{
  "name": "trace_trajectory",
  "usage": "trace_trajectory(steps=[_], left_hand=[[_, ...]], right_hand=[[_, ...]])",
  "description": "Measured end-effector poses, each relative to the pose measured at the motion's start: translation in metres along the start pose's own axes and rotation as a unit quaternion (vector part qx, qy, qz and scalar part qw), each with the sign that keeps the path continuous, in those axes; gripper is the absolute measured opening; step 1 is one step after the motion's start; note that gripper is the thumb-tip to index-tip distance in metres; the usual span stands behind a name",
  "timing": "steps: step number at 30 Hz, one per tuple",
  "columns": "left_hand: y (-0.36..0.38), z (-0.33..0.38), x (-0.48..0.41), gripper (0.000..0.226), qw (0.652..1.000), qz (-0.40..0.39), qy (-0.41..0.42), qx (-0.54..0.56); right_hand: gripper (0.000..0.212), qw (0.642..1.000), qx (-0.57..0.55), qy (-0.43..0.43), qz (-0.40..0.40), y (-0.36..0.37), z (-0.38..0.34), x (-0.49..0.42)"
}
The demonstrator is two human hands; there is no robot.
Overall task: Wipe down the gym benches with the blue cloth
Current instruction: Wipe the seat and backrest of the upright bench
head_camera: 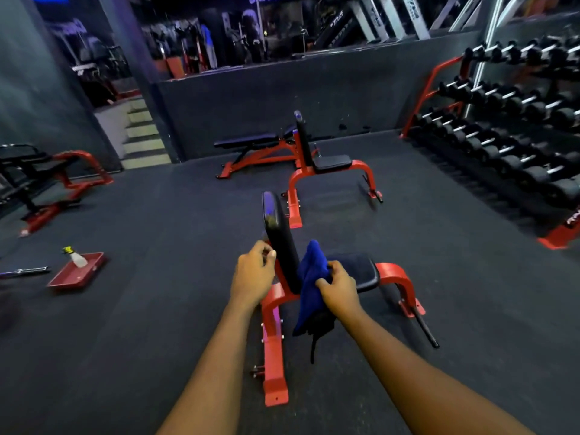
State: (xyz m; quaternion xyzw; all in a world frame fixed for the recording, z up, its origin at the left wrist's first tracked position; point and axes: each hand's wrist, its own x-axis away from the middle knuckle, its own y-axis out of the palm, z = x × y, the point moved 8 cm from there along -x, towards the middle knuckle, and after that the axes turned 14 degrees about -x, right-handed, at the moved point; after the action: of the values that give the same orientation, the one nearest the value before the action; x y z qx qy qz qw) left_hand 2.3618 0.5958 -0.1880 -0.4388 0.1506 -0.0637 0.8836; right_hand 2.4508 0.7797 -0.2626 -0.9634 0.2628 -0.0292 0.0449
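Above padded bench [361, 271], right hand [337, 288] gripping crumpled, seemingly plush blue cloth [310, 271]

The nearest bench [281, 246] stands in the middle, its seat right of its upright back. The right hand [340, 287] holds the cloth [310, 271] before the seat; the left hand [252, 274] is just left of the back. A second bench [332, 163] stands behind, a third bench [248, 141] farther left. On the left, a bottle [75, 257] rests in a tray [67, 279]. A dumbbell rack [502, 136] lines the right.
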Motion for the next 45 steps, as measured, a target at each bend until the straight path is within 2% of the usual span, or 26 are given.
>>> trace_trajectory(steps=[3,12,14,17,21,26,29,31,35,41,45], left_hand=[[0.015,-0.018,-0.063,0.021,1.0,0.011,-0.013,-0.015],[0.058,-0.074,-0.244,0.013,0.999,0.021,-0.017,-0.019],[0.075,-0.087,-0.286,0.012,1.0,-0.003,-0.007,-0.02],[0.102,-0.101,-0.336,0.022,0.999,-0.043,0.004,-0.032],[0.136,-0.114,-0.382,0.036,0.997,-0.079,-0.003,-0.002],[0.18,-0.126,-0.414,0.045,0.992,-0.103,-0.048,0.058],[0.196,-0.128,-0.413,0.046,0.988,-0.072,-0.073,0.117],[0.201,-0.132,-0.411,0.045,0.982,-0.051,-0.087,0.162],[0.205,-0.138,-0.413,0.044,0.978,-0.041,-0.085,0.188],[0.205,-0.138,-0.412,0.044,0.969,-0.032,-0.087,0.227],[0.204,-0.138,-0.411,0.044,0.97,-0.031,-0.091,0.223]], right_hand=[[0.035,1.0,-0.001,0.014,0.026,0.016,0.005,-0.071],[0.044,0.997,0.016,0.019,0.072,0.084,0.008,-0.254],[0.048,0.998,0.018,0.03,0.057,0.109,0.013,-0.291],[0.052,0.998,0.022,0.057,-0.002,0.144,0.024,-0.323],[0.041,0.998,-0.048,0.023,-0.015,0.155,0.039,-0.342],[0.057,0.994,-0.019,0.058,-0.096,0.182,0.063,-0.351],[0.058,0.993,-0.019,0.043,-0.105,0.193,0.067,-0.357],[0.054,0.99,-0.059,0.039,-0.119,0.2,0.069,-0.371],[0.058,0.978,-0.166,0.076,-0.105,0.201,0.079,-0.39],[0.061,0.981,-0.144,0.051,-0.117,0.207,0.071,-0.397],[0.075,0.971,-0.192,0.095,-0.107,0.206,0.083,-0.41]])
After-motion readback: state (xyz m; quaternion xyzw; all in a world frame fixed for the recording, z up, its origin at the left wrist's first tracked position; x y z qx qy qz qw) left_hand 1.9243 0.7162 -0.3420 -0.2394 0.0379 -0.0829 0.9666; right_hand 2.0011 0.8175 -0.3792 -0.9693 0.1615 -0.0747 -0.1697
